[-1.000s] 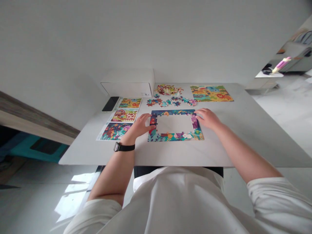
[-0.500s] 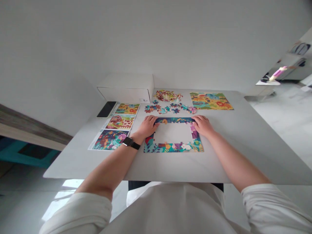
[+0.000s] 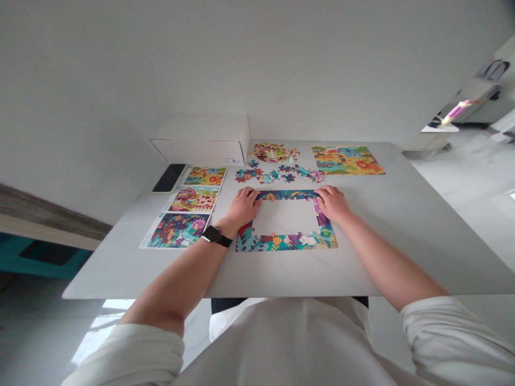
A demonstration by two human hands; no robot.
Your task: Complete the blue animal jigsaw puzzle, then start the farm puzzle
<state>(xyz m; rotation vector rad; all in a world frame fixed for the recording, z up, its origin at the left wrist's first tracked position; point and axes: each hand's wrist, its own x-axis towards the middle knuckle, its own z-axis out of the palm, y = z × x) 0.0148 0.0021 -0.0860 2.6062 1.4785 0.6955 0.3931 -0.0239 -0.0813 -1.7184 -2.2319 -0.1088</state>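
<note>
A jigsaw puzzle border [image 3: 277,242] lies flat on the table in front of me, its pieces joined into a rectangle around a bare middle. Its dark blue top side and its bottom side with plants and a white rabbit show well. My left hand [image 3: 243,206] grips the top left corner, thumb on the inner side and fingers curled at the outer edge. At the top right corner my right hand [image 3: 333,203] holds it the same way. Both hands cover the corners under them. Just beyond the border lie loose blue and teal puzzle pieces [image 3: 277,175].
A heap of red and yellow pieces [image 3: 273,152] lies farther back. An assembled animal puzzle [image 3: 348,160] is at the back right. On the left are a picture sheet [image 3: 181,206], a phone [image 3: 169,178] and a white box [image 3: 197,150] by the wall.
The view has shifted slightly. Both hands stay at the same corners of the puzzle border, and nothing else on the table has visibly moved.
</note>
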